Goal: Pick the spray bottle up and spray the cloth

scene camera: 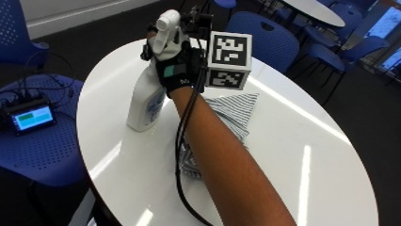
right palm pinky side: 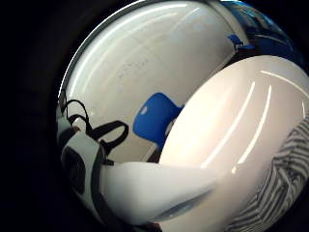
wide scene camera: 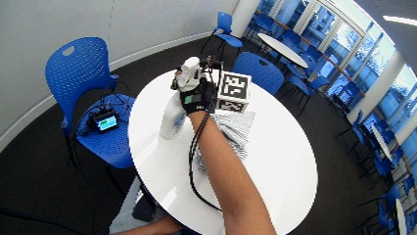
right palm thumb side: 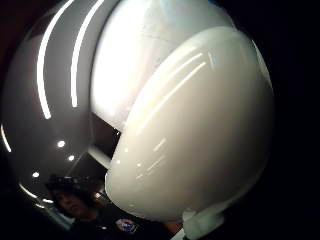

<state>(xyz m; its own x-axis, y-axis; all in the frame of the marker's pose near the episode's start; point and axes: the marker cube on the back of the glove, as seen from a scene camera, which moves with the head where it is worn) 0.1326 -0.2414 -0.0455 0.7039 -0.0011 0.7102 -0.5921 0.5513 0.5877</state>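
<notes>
A white spray bottle (scene camera: 146, 101) (wide scene camera: 173, 121) stands upright on the round white table (scene camera: 300, 155) (wide scene camera: 280, 156). My gloved right hand (scene camera: 178, 70) (wide scene camera: 196, 97) wraps round its neck just below the white spray head. The bottle's base appears to rest on the tabletop. A grey-and-white striped cloth (scene camera: 236, 110) (wide scene camera: 238, 128) lies crumpled on the table beside the bottle, partly hidden under my forearm. In both palm views the bottle's white body (right palm pinky side: 231, 135) (right palm thumb side: 200, 130) fills much of the picture, and a corner of the cloth (right palm pinky side: 276, 193) shows next to it.
A blue chair (wide scene camera: 84, 66) beside the table carries a small device with a lit screen (scene camera: 30, 117) and cables. More blue chairs (scene camera: 272, 40) and another round table (wide scene camera: 281, 48) stand behind. The table edge runs close to the bottle.
</notes>
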